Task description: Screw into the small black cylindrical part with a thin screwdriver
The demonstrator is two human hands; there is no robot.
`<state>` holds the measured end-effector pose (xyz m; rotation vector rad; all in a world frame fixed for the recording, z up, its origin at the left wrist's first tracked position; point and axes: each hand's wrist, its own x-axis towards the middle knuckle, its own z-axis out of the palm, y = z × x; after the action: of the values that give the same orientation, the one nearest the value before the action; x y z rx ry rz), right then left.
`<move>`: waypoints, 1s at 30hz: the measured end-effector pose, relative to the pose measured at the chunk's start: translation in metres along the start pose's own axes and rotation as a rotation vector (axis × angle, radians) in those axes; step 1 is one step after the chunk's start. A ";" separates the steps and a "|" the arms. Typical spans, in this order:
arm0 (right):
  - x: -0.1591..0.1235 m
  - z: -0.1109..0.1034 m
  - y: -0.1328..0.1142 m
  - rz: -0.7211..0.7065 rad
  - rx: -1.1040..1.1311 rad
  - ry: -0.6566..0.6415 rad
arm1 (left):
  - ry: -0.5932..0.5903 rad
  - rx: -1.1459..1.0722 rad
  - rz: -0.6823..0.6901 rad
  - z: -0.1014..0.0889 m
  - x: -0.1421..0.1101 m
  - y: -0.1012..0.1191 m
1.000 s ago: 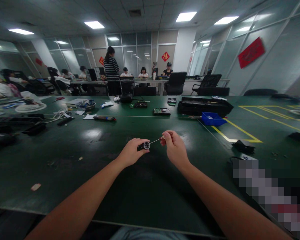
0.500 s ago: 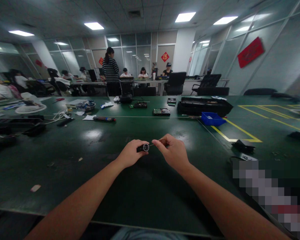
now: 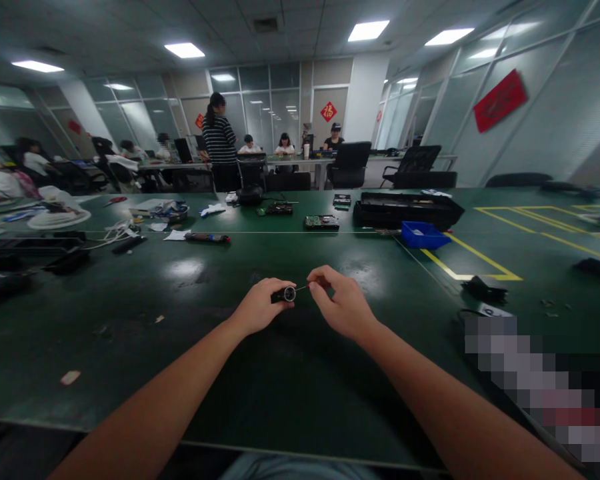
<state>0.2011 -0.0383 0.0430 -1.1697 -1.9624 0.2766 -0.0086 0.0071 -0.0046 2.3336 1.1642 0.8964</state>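
My left hand (image 3: 256, 308) is wrapped round a black cylinder (image 3: 289, 294) with a silver-rimmed round end facing me; it looks like a flashlight, and its rear part is hidden in my palm. Opposite it, my right hand (image 3: 341, 299) pinches a thin-shafted screwdriver (image 3: 303, 288), of which a bit of reddish handle shows at the fingertips. The shaft reaches left to the side of the cylinder near its rim. Whether its tip touches the cylinder is too small to tell. Both hands are above the green table (image 3: 280, 400).
Beyond the hands lie a dark cylindrical tool (image 3: 207, 238), a hard drive (image 3: 322, 222), a black housing (image 3: 405, 211) and a blue tray (image 3: 424, 235). Black parts (image 3: 485, 291) lie to the right. Cables (image 3: 117, 230) and a white coil (image 3: 59, 217) are at left. Several people sit or stand behind.
My right hand's fingers have shifted on the screwdriver: they are more extended, and less of the handle shows. The left hand keeps its hold on the cylinder. The view has shifted slightly.
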 end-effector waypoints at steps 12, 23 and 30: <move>-0.002 0.002 0.002 0.075 0.029 0.014 | -0.007 0.001 0.006 0.001 0.000 0.000; 0.009 0.027 0.029 0.380 0.795 0.282 | 0.069 -0.030 0.024 0.001 0.002 0.002; 0.013 0.031 0.044 0.618 0.915 0.315 | 0.018 0.078 0.069 0.006 0.006 -0.002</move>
<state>0.2027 0.0026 0.0055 -1.0480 -0.9399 1.0986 -0.0033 0.0130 -0.0082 2.4463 1.1512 0.9126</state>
